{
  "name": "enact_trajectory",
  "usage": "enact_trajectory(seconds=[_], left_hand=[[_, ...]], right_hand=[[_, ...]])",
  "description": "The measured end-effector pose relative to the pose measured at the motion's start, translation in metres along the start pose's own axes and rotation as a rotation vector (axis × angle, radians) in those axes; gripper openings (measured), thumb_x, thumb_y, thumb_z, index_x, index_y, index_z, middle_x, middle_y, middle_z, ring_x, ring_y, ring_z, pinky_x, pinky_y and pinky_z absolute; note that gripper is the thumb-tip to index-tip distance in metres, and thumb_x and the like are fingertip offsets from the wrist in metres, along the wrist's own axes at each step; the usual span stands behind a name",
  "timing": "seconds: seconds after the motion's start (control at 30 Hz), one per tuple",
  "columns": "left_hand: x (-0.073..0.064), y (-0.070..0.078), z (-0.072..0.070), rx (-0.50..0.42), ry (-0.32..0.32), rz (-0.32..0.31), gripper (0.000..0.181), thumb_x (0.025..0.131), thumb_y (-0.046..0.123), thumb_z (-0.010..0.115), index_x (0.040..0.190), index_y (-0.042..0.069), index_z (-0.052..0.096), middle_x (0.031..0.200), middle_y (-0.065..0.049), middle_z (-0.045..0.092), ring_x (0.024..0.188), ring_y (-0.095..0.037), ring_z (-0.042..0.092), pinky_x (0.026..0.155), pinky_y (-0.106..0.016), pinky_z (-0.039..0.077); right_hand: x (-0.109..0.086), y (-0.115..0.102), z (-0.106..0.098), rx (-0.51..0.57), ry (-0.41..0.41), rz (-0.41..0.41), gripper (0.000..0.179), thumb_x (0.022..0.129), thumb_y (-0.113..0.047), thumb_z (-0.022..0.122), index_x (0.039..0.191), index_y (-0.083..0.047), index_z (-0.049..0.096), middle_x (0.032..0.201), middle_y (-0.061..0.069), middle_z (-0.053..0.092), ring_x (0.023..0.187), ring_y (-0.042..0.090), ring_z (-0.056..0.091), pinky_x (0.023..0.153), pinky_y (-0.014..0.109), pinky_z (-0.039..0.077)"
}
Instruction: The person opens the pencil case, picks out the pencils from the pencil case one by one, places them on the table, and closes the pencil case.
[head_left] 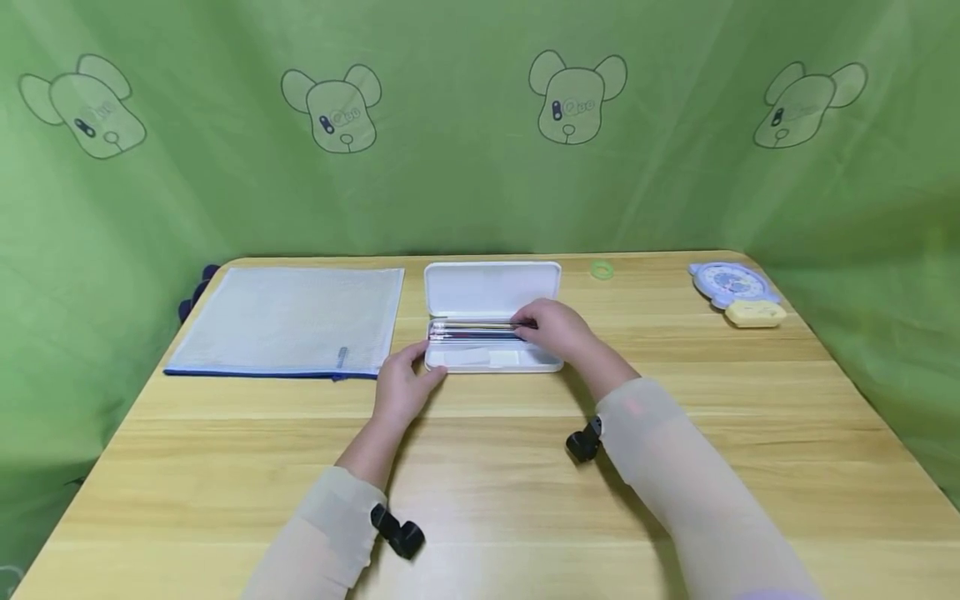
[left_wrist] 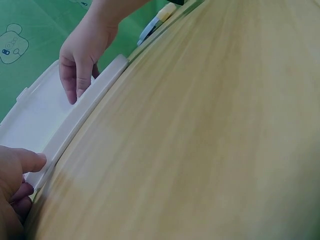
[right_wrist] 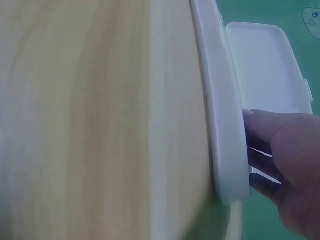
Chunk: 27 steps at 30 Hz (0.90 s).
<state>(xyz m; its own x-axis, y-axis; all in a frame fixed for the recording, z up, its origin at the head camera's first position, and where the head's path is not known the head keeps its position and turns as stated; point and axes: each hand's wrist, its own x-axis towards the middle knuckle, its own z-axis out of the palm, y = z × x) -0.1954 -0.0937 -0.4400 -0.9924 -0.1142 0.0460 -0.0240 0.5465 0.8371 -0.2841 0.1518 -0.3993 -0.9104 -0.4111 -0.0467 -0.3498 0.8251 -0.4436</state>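
Note:
A white pencil case (head_left: 492, 287) lies on the table with its lid raised at the back. Several pencils (head_left: 476, 327) lie lengthwise in it, and a white eraser-like block (head_left: 467, 357) sits in the front part. My left hand (head_left: 401, 385) holds the front left corner of the case, its thumb on the front rim (left_wrist: 75, 125) and its other fingers at the left side. My right hand (head_left: 561, 329) reaches into the right end and pinches the pencils between thumb and fingers. The case wall hides those fingertips in the right wrist view.
Left of the case lies a white mesh zipper pouch (head_left: 288, 321) with a blue edge. A green ring (head_left: 602, 269) is behind to the right. Near the right table edge are a light purple clock-like disc (head_left: 731, 283) and a yellow block (head_left: 755, 314). Green curtain (head_left: 465, 200) surrounds the table.

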Motion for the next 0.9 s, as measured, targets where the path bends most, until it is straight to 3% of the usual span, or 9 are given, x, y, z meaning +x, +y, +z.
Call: enact_trajectory(seconds=[0.4, 0.63, 0.9], left_hand=[[0.0008, -0.0025, 0.0023, 0.018, 0.017, 0.004, 0.053, 0.084, 0.017, 0.075, 0.131, 0.0, 0.058, 0.136, -0.017, 0.06, 0.131, -0.035, 0.052, 0.115, -0.046, 0.039], [0.0008, -0.0015, 0.0009, -0.003, -0.003, -0.011, 0.055, 0.084, 0.021, 0.075, 0.133, 0.002, 0.058, 0.138, -0.016, 0.059, 0.133, -0.033, 0.05, 0.117, -0.045, 0.037], [0.0011, -0.0027, 0.0014, 0.009, 0.005, 0.004, 0.054, 0.084, 0.02, 0.076, 0.132, 0.0, 0.058, 0.136, -0.018, 0.06, 0.131, -0.035, 0.052, 0.116, -0.045, 0.038]], right_hand=[[0.0025, -0.0043, 0.0004, -0.077, -0.051, -0.023, 0.026, 0.094, -0.012, 0.062, 0.119, -0.006, 0.07, 0.115, 0.017, 0.067, 0.11, 0.031, 0.061, 0.104, 0.047, 0.048], [0.0053, -0.0052, -0.001, -0.036, -0.079, 0.003, 0.028, 0.094, -0.01, 0.062, 0.121, -0.006, 0.069, 0.119, 0.015, 0.069, 0.114, 0.031, 0.062, 0.106, 0.047, 0.047], [0.007, -0.0042, 0.0012, 0.061, -0.07, 0.059, 0.026, 0.093, -0.009, 0.063, 0.118, -0.005, 0.069, 0.112, 0.014, 0.07, 0.107, 0.027, 0.062, 0.1, 0.044, 0.05]])
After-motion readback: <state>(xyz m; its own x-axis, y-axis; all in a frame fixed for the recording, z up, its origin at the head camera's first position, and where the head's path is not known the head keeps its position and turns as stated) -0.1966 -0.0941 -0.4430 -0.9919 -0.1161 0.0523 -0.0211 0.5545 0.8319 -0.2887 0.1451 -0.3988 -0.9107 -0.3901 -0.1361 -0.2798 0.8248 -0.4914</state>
